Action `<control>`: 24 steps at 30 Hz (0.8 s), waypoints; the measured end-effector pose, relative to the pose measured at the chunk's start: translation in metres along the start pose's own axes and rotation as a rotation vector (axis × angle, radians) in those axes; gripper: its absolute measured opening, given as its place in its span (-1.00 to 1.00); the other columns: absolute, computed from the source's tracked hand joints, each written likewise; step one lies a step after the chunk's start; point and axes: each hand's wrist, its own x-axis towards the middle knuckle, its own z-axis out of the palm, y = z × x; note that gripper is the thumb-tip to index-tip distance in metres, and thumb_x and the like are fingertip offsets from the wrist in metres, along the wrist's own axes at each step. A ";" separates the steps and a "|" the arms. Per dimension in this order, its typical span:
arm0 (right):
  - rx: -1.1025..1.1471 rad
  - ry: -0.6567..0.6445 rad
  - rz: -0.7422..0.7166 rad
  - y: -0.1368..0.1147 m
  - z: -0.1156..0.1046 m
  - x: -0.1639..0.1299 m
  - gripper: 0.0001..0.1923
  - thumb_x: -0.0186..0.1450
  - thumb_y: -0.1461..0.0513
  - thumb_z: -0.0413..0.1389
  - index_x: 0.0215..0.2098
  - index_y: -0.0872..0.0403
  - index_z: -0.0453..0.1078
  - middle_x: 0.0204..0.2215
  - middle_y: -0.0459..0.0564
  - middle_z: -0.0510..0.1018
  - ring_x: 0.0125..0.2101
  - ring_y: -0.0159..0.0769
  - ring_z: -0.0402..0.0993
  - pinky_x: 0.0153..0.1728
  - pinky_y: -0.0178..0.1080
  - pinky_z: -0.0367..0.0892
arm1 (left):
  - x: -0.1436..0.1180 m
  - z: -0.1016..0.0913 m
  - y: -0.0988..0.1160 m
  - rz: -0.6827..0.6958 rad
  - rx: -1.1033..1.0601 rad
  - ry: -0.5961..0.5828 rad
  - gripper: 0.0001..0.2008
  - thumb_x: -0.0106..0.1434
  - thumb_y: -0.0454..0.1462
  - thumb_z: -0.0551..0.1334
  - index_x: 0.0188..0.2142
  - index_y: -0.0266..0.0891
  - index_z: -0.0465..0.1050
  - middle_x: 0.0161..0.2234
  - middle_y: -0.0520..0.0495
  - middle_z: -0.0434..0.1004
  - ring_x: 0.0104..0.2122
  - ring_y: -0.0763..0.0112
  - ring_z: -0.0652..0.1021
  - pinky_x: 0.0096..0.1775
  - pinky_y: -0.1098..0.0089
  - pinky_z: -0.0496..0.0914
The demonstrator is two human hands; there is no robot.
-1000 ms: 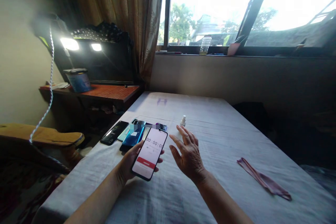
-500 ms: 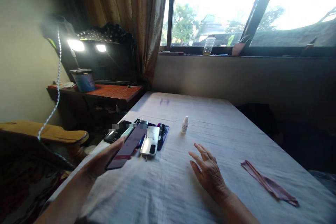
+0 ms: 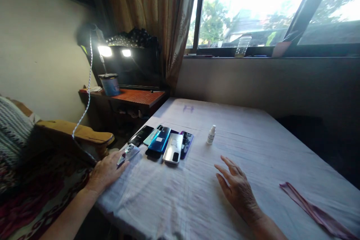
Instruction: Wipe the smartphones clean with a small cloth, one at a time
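Altogether, six phones show on the white cloth-covered table (image 3: 197, 202): five lie side by side in a row (a black one, a pale mint one, a teal-blue one (image 3: 159, 139), a silver one (image 3: 172, 148) and a dark purple one), and the sixth, a silver-backed smartphone (image 3: 128, 153), sits at the table's near left edge, just left of that row. One small white dropper bottle (image 3: 210, 135) stands upright to the right of the row, and one crumpled pinkish cloth strip (image 3: 315, 212) lies well apart from it, near the table's right edge. The left hand (image 3: 105, 172) rests loosely curled at the table's edge, its fingertips on the silver-backed smartphone, not wrapped round it. The right hand (image 3: 239, 189) is spread open, palm down, holding nothing, on or just over the cloth (contact is hard to tell).
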 end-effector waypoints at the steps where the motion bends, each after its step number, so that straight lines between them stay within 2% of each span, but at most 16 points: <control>1: -0.004 0.003 -0.003 0.001 0.000 0.000 -0.67 0.45 0.19 -0.04 -0.06 0.08 0.54 0.11 0.26 0.47 0.12 0.06 0.41 -0.02 0.09 0.46 | -0.001 0.002 0.000 0.005 0.056 0.004 -0.52 0.21 -0.02 0.17 0.03 -0.18 0.49 0.09 -0.31 0.50 0.09 -0.17 0.47 0.10 -0.03 0.28; 6: -0.007 0.007 -0.007 0.002 0.000 -0.001 -0.68 0.45 0.19 -0.04 -0.07 0.09 0.55 0.11 0.27 0.47 0.11 0.06 0.42 -0.02 0.07 0.46 | -0.013 0.007 0.005 0.028 0.262 0.006 -0.53 0.29 -0.07 0.10 0.09 -0.22 0.45 0.13 -0.30 0.46 0.09 -0.09 0.48 0.06 0.02 0.33; 10: -0.011 -0.004 -0.011 0.002 0.000 -0.001 -0.68 0.44 0.20 -0.03 -0.07 0.10 0.55 0.11 0.28 0.46 0.11 0.07 0.42 -0.03 0.07 0.45 | -0.022 0.009 0.011 0.054 0.338 -0.015 -0.55 0.32 -0.08 0.10 0.12 -0.16 0.44 0.17 -0.22 0.45 0.11 -0.01 0.48 0.05 0.10 0.35; 14: -0.006 -0.006 -0.017 0.001 0.000 -0.001 -0.69 0.44 0.21 -0.03 -0.08 0.10 0.55 0.10 0.28 0.47 0.10 0.07 0.42 -0.03 0.06 0.45 | -0.015 0.007 0.019 0.047 0.374 -0.052 -0.56 0.32 -0.05 0.13 0.11 -0.15 0.46 0.17 -0.22 0.45 0.14 -0.03 0.46 0.04 0.09 0.37; 17: 0.008 -0.004 0.001 0.001 0.001 -0.001 -0.69 0.43 0.20 -0.03 -0.08 0.08 0.56 0.10 0.25 0.48 0.10 0.04 0.42 -0.02 0.04 0.45 | 0.010 0.002 0.028 0.024 0.390 -0.076 -0.54 0.32 0.01 0.19 0.10 -0.16 0.46 0.24 -0.25 0.36 0.20 -0.09 0.39 0.09 0.01 0.34; 18: 0.011 -0.006 0.008 0.000 0.001 -0.001 -0.69 0.43 0.20 -0.02 -0.07 0.07 0.56 0.10 0.24 0.48 0.11 0.04 0.42 -0.01 0.04 0.45 | 0.022 0.001 0.031 0.025 0.390 -0.082 -0.54 0.34 0.02 0.21 0.12 -0.15 0.44 0.26 -0.23 0.32 0.21 -0.06 0.37 0.12 0.00 0.32; 20: 0.017 -0.012 0.017 0.000 0.000 -0.001 -0.69 0.43 0.20 -0.02 -0.07 0.07 0.56 0.11 0.23 0.48 0.12 0.03 0.41 0.00 0.04 0.44 | 0.048 0.001 0.038 0.000 0.391 -0.102 -0.54 0.38 -0.03 0.24 0.16 -0.22 0.37 0.22 -0.22 0.35 0.14 0.03 0.44 0.11 -0.06 0.34; 24: 0.010 -0.017 0.046 -0.003 -0.001 0.000 -0.70 0.42 0.23 -0.01 -0.08 0.06 0.56 0.11 0.23 0.49 0.12 0.02 0.42 0.01 0.04 0.45 | 0.095 0.007 0.047 -0.095 0.387 -0.203 -0.62 0.40 -0.13 0.26 0.13 -0.23 0.38 0.10 -0.18 0.44 -0.01 0.14 0.54 -0.03 0.03 0.48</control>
